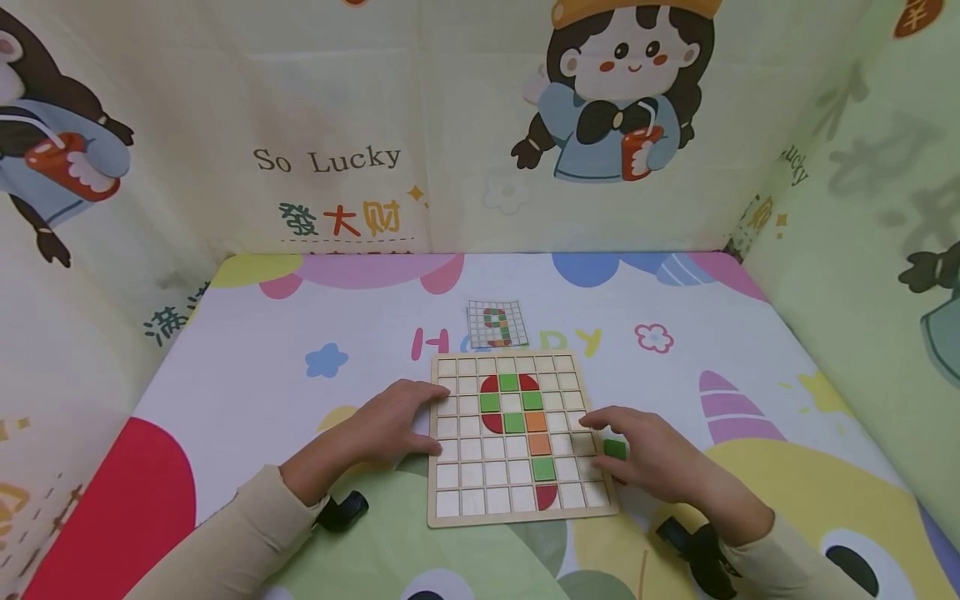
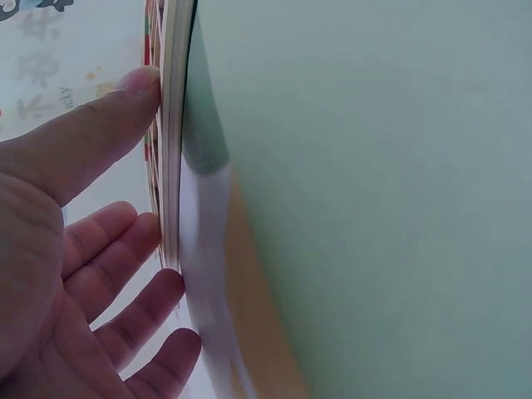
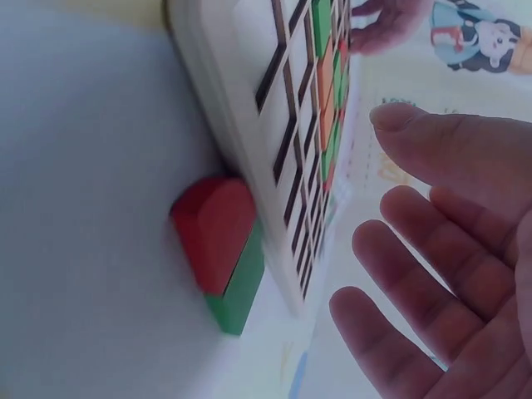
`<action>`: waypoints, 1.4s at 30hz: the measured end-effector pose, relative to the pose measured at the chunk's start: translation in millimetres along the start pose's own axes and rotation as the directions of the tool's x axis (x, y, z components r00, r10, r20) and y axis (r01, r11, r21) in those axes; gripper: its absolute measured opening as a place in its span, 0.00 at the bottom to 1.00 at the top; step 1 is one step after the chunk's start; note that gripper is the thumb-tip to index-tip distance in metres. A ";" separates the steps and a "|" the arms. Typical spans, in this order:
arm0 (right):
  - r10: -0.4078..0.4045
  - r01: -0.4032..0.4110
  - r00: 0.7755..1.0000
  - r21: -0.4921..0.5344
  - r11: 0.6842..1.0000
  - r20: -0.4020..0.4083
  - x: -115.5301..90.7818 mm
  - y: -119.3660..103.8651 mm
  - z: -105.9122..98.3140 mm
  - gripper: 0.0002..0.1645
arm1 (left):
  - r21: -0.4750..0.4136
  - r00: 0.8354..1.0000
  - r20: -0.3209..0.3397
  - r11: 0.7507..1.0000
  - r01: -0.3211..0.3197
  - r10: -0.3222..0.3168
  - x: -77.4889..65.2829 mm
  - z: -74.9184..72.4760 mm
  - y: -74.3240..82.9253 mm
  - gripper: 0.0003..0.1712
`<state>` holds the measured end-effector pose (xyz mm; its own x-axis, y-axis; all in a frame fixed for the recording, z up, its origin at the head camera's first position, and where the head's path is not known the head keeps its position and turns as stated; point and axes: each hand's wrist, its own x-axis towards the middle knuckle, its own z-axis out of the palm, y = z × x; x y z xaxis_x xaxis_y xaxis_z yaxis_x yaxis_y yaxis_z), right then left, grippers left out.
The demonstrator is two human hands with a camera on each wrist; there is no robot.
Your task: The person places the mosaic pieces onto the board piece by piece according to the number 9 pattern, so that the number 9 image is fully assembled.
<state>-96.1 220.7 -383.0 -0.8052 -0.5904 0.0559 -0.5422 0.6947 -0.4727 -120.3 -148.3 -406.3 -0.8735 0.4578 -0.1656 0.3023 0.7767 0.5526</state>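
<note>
A wooden grid board [image 1: 450, 522] lies on the table, with red, green and orange pieces set in several cells in a 9-like shape. My left hand [image 1: 386, 421] touches its left edge with thumb and fingertips, fingers nearly straight; the left wrist view has the hand [image 2: 91, 249] against the board's side. Over the right edge, my right hand [image 1: 652, 454] is spread and holds nothing. Beside the board on that side lie a green square block [image 1: 615, 449] and a red rounded piece [image 3: 218, 229], the latter hidden by the hand in the head view.
Just behind the board lies a small printed card [image 1: 498, 325] with a similar coloured grid pattern. A patterned cloth [image 1: 247, 350] covers the table. Printed curtains [image 1: 465, 125] hang at the back and both sides.
</note>
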 end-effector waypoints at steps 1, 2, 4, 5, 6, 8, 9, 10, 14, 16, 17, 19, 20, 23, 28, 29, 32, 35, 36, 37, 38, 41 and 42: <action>0.005 -0.005 1.000 -0.001 1.000 -0.004 -0.6 1.6 -0.2 0.27 | 0.002 1.000 0.000 1.000 0.000 0.000 0.1 0.0 0.0 0.43; 0.009 -0.009 1.000 0.000 1.000 -0.007 -1.1 3.3 -0.3 0.27 | 0.004 1.000 0.000 1.000 0.000 0.000 0.2 -0.1 0.0 0.43; 0.019 -0.019 1.000 0.003 1.000 -0.012 -2.1 6.5 -0.7 0.26 | 0.005 1.000 0.000 1.000 0.000 0.000 0.4 -0.2 -0.2 0.43; 0.025 -0.025 1.000 0.006 1.000 -0.013 -2.5 8.0 -0.9 0.26 | 0.005 1.000 -0.001 1.000 0.000 0.000 0.4 -0.3 -0.2 0.43; 0.030 -0.030 0.999 0.004 1.000 -0.016 -2.9 9.6 -1.0 0.26 | 0.005 1.000 -0.001 1.000 -0.001 0.001 0.5 -0.3 -0.2 0.43; 0.039 -0.039 0.999 0.004 0.999 -0.017 -3.2 12.3 -1.3 0.25 | 0.005 1.000 -0.002 1.000 -0.002 0.002 0.5 -0.3 -0.4 0.43; 0.045 -0.045 0.999 0.002 0.999 -0.016 -3.2 13.7 -1.3 0.25 | 0.004 1.000 -0.001 1.000 -0.002 0.002 0.6 -0.2 -0.4 0.43; 0.056 -0.056 0.998 0.000 0.998 -0.015 -3.2 15.0 -1.1 0.25 | 0.004 1.000 -0.001 1.000 -0.001 0.001 0.6 -0.1 -0.5 0.43; 0.105 -0.105 0.994 -0.016 0.994 0.004 -2.6 19.2 -0.4 0.25 | 0.004 1.000 0.000 1.000 0.001 -0.001 0.6 0.2 -0.6 0.43; 0.133 -0.133 0.991 -0.018 0.991 0.016 -2.2 20.3 0.0 0.24 | 0.004 1.000 -0.001 1.000 0.000 0.000 0.4 0.1 -0.7 0.43; 0.142 -0.141 0.990 -0.016 0.990 0.023 -2.0 20.9 0.3 0.24 | 0.005 1.000 -0.002 1.000 -0.002 0.002 0.4 0.1 -0.8 0.43; 0.155 -0.155 0.987 -0.012 0.988 0.032 -1.5 21.6 0.7 0.23 | 0.005 1.000 -0.003 1.000 -0.005 0.005 0.3 -0.1 -0.8 0.43; 0.161 -0.160 0.986 -0.013 0.987 0.036 -1.3 21.8 0.9 0.23 | 0.004 1.000 -0.003 1.000 -0.006 0.006 0.2 -0.2 -0.9 0.43; 0.181 -0.180 0.983 -0.021 0.983 0.042 -1.1 22.3 1.8 0.23 | 0.001 1.000 -0.002 1.000 -0.006 0.006 0.1 -0.2 -0.8 0.43; 0.205 -0.203 0.978 -0.046 0.978 0.046 -0.7 23.1 2.0 0.21 | 0.001 1.000 0.002 1.000 -0.003 0.003 0.0 0.2 -0.7 0.43; 0.210 -0.207 0.977 -0.051 0.977 0.047 -0.4 23.6 2.0 0.20 | 0.001 1.000 0.002 1.000 -0.002 0.002 -0.1 0.2 -0.6 0.43; 0.222 -0.219 0.974 -0.061 0.974 0.054 0.4 24.4 1.5 0.18 | 0.003 1.000 -0.001 1.000 0.001 -0.001 -0.1 0.2 -0.5 0.43; 0.222 -0.218 0.973 -0.063 0.974 0.059 1.0 25.4 1.0 0.17 | 0.005 1.000 -0.003 1.000 0.000 0.000 0.1 0.1 -0.6 0.43; 0.219 -0.215 0.974 -0.062 0.975 0.059 1.0 25.5 0.8 0.17 | 0.005 1.000 -0.004 1.000 -0.001 0.001 0.2 0.1 -0.7 0.43; 0.215 -0.212 0.975 -0.062 0.975 0.060 1.1 25.7 0.7 0.17 | 0.005 1.000 -0.004 1.000 -0.003 0.003 0.3 0.1 -0.7 0.43; 0.211 -0.208 0.975 -0.060 0.976 0.062 1.3 25.9 0.7 0.16 | 0.006 1.000 -0.004 1.000 -0.003 0.003 0.4 0.2 -0.8 0.43; 0.214 -0.211 0.975 -0.060 0.976 0.064 2.0 26.1 1.2 0.16 | 0.008 1.000 -0.004 1.000 -0.004 0.004 0.7 0.2 -0.8 0.43; 0.214 -0.210 0.975 -0.063 0.976 0.064 2.3 26.1 1.4 0.16 | 0.010 1.000 -0.004 1.000 -0.004 0.004 0.8 0.2 -0.7 0.43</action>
<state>-111.7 237.0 -396.5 -0.8856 -0.4529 -0.1034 -0.3746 0.8277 -0.4178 -121.1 -148.4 -407.0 -0.8738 0.4593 -0.1600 0.3096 0.7789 0.5454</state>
